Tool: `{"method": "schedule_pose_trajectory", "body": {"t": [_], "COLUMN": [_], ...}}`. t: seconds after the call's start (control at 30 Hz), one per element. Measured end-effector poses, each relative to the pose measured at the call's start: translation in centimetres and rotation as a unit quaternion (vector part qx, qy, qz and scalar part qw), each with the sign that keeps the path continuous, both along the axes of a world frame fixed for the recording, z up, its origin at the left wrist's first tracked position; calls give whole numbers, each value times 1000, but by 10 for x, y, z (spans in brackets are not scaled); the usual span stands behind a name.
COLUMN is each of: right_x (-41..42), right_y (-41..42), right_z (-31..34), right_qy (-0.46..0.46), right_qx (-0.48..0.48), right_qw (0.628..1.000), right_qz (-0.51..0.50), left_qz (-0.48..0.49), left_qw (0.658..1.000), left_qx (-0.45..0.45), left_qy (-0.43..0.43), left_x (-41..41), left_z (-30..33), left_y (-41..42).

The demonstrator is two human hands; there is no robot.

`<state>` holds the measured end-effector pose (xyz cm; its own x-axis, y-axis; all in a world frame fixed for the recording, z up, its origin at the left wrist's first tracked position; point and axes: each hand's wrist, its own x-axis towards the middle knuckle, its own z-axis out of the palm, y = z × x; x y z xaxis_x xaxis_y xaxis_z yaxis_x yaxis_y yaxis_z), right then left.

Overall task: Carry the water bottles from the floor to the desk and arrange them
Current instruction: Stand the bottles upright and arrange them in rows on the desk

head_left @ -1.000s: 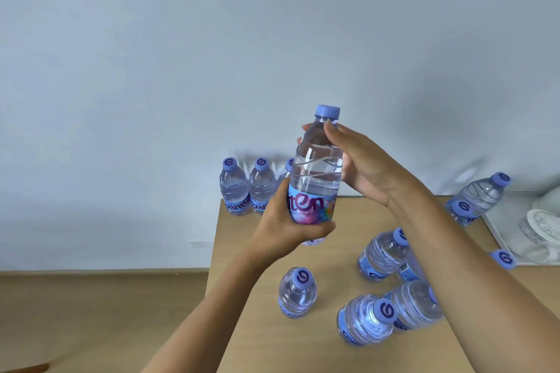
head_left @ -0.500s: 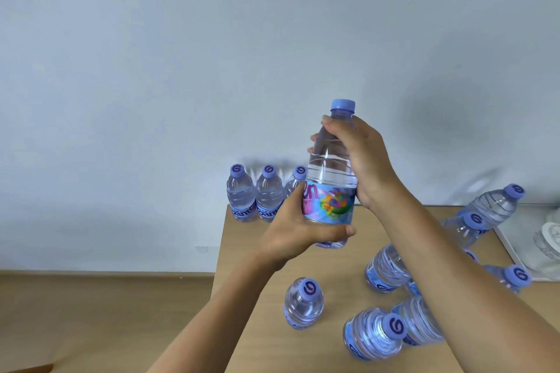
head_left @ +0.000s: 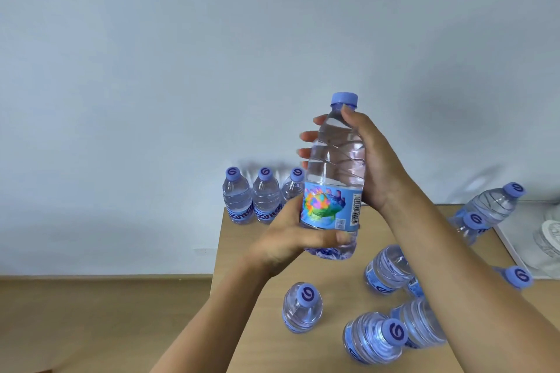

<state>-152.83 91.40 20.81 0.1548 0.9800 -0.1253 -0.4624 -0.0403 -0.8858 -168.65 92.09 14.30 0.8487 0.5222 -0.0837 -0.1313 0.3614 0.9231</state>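
A clear water bottle (head_left: 333, 179) with a blue cap and a colourful label is held upright above the wooden desk (head_left: 242, 327). My left hand (head_left: 291, 242) grips its lower part, thumb across the front. My right hand (head_left: 375, 160) wraps round its upper part from the right, fingertips showing on the far side. Three bottles (head_left: 265, 197) stand in a row at the desk's back left corner against the wall. One bottle (head_left: 301, 307) stands alone near the front. Several more bottles (head_left: 385, 272) stand close together on the desk to the right, partly hidden by my right forearm.
A white tray (head_left: 515, 239) with a clear glass item (head_left: 550, 239) sits at the desk's right edge. Another bottle (head_left: 494, 203) leans at the back right. Wooden floor (head_left: 106, 321) lies left of the desk, below a pale wall.
The held bottle has turned about its upright axis, so the label's colourful picture and barcode now face me. My right hand has closed further round the upper part.
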Motion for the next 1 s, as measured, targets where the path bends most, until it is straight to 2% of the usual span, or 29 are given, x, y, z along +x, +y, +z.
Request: {"method": "schedule_pose_trajectory", "body": {"t": [0.2,0.37,0.43,0.5,0.63,0.7,0.83,0.93,1.0], "right_x": [-6,-14,-12,-4,4,1,-7,-12,-16], "right_y": [5,7,7,5,-1,0,4,4,4], "right_z": [5,4,6,9,11,9,12,13,13], "right_qy": [-80,-161,-170,-164,-22,-3,-96,-196,-223], "right_qx": [-25,-1,3,15,45,43,24,31,37], "right_qw": [992,972,975,984,998,998,995,978,968], "right_qz": [-95,-172,-145,-68,47,52,-15,-60,-107], "left_qz": [37,67,67,50,-9,-24,-3,36,65], "left_qw": [998,992,992,995,1000,999,1000,999,996], "left_qx": [31,80,79,72,5,-12,-2,29,46], "left_qy": [31,67,71,53,-23,-39,-28,11,36], "left_x": [4,5,4,1,-6,-5,-1,1,3], "left_z": [1,3,5,6,12,11,6,4,4], "left_y": [0,2,2,3,3,0,-1,-1,-2]}}
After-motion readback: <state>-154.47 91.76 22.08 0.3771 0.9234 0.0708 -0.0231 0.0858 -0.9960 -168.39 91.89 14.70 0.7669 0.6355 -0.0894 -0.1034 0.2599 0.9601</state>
